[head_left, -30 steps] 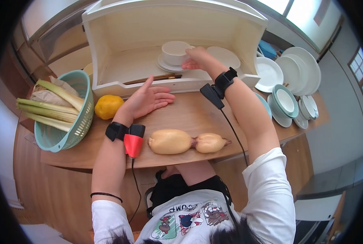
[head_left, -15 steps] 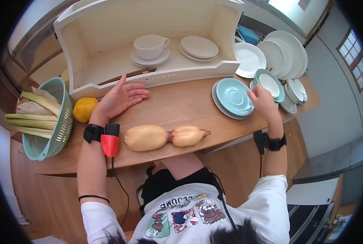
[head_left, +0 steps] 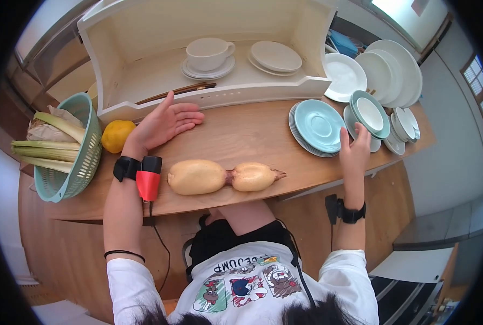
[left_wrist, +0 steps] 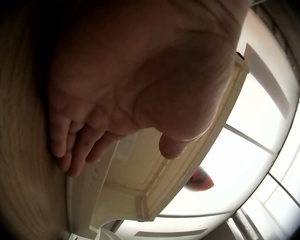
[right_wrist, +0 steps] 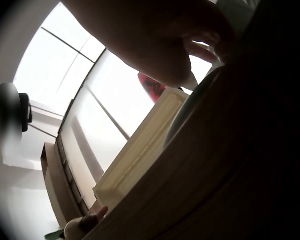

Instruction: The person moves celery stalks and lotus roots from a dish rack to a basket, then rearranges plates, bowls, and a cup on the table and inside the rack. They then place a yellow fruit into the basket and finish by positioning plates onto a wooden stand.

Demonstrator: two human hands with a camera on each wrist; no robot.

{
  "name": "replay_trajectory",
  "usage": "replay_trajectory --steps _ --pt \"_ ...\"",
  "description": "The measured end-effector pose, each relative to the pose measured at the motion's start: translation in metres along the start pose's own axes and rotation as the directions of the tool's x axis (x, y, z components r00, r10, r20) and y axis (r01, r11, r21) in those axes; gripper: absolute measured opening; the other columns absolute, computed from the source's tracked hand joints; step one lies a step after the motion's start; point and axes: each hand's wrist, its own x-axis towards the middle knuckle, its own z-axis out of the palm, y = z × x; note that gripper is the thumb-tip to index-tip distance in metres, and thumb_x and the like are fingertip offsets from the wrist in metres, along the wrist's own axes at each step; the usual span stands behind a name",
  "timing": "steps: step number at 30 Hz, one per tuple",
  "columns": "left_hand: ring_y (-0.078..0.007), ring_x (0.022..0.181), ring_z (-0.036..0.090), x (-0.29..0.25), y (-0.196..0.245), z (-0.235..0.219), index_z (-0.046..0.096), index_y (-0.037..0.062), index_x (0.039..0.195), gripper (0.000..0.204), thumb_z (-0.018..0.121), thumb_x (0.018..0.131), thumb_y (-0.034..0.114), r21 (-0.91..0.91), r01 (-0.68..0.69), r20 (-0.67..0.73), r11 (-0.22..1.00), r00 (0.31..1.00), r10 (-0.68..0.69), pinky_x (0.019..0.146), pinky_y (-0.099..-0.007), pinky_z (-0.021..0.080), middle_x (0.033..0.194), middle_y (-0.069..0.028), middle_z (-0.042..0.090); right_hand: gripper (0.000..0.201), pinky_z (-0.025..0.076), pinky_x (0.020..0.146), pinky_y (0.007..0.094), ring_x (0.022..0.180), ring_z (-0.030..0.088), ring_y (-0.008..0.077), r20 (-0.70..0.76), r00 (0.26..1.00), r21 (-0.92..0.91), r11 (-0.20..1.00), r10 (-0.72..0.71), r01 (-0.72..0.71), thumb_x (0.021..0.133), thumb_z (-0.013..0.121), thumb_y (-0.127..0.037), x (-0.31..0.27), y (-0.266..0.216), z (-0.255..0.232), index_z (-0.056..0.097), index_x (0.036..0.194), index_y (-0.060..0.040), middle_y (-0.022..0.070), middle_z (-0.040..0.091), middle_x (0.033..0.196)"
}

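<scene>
My left hand [head_left: 165, 123] rests palm up at the front of the white rack, its fingers straight and nothing in them. My right hand [head_left: 355, 154] is at the right of the table, thumb and fingers apart, holding nothing. Its fingertips are right between a stack of light-blue saucers [head_left: 320, 125] and some blue bowls [head_left: 379, 111] with a white bowl [head_left: 369, 114] inside. In the rack [head_left: 160, 62] a white cup [head_left: 206, 52] sits on stacked saucers [head_left: 209, 72], beside white plates [head_left: 275, 56]. Wooden chopsticks [head_left: 176, 92] lie at its front.
A lotus root [head_left: 198, 177] lies near the table's front edge. At left are a yellow lemon-like fruit [head_left: 118, 136] and a green basket [head_left: 92, 146] of leek-like stalks [head_left: 46, 153]. White plates [head_left: 344, 77] stand back right, with small white bowls [head_left: 404, 123] below them.
My right hand has left the white cup in the rack and come down to the right, beside the light-blue saucers; its fingers have spread since half a second ago. The left hand stays put.
</scene>
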Motion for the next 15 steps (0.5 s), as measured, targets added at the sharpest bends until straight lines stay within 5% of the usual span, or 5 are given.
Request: replay_trajectory --steps 1,3,6,10,15 --pt "-0.0223 0.107 0.049 0.000 0.000 -0.001 0.043 -0.0058 0.117 0.065 0.023 0.091 0.050 -0.012 0.002 0.003 1.000 1.000 -0.002 0.093 -0.0288 0.039 0.113 -0.0174 0.051 0.045 0.043 0.075 0.0374 0.086 0.053 0.0315 -0.060 0.998 0.072 0.997 -0.016 0.020 0.075 0.065 -0.024 -0.008 -0.018 -0.007 0.048 0.107 0.0019 0.0177 0.052 0.095" --pt "-0.0224 0.106 0.049 0.001 0.000 0.000 0.043 -0.0058 0.117 0.065 0.024 0.091 0.050 -0.009 0.000 -0.003 1.000 1.000 0.000 0.093 -0.0289 0.039 0.112 -0.0175 0.051 0.051 0.043 0.078 0.0375 0.090 0.053 0.0316 0.118 0.969 0.161 0.967 -0.216 0.196 0.069 0.071 -0.024 -0.029 -0.047 -0.014 0.048 0.108 0.0008 0.0168 0.053 0.098" --pt "-0.0225 0.106 0.050 0.001 0.000 0.000 0.043 -0.0058 0.117 0.065 0.024 0.091 0.051 -0.001 0.006 -0.015 1.000 1.000 -0.006 0.093 -0.0290 0.039 0.112 -0.0175 0.052 0.058 0.037 0.088 0.0386 0.100 0.048 0.0325 0.328 0.646 0.412 0.719 -0.690 0.560 0.062 0.074 -0.026 -0.055 -0.081 -0.002 0.048 0.108 -0.0001 0.0172 0.052 0.106" --pt "-0.0232 0.105 0.050 0.001 0.000 -0.001 0.043 -0.0059 0.117 0.065 0.023 0.091 0.050 -0.025 0.006 -0.020 1.000 1.000 -0.007 0.092 -0.0294 0.039 0.111 -0.0176 0.053 0.055 0.038 0.085 0.0399 0.098 0.048 0.0315 0.461 0.464 0.448 0.650 -0.757 0.614 0.063 0.071 -0.023 -0.069 -0.101 0.023 0.048 0.108 -0.0011 0.0157 0.051 0.104" --pt "-0.0174 0.091 0.054 -0.001 0.000 -0.002 0.048 -0.0029 0.108 0.038 0.038 0.090 0.028 0.098 0.014 -0.021 0.995 1.000 -0.012 0.082 -0.0265 0.044 0.101 -0.0129 0.056 0.051 0.040 0.079 0.0398 0.091 0.049 0.0319 0.396 0.562 0.455 0.687 -0.726 0.566 0.065 0.069 -0.019 -0.062 -0.101 0.037 0.048 0.109 -0.0012 0.0156 0.052 0.099"
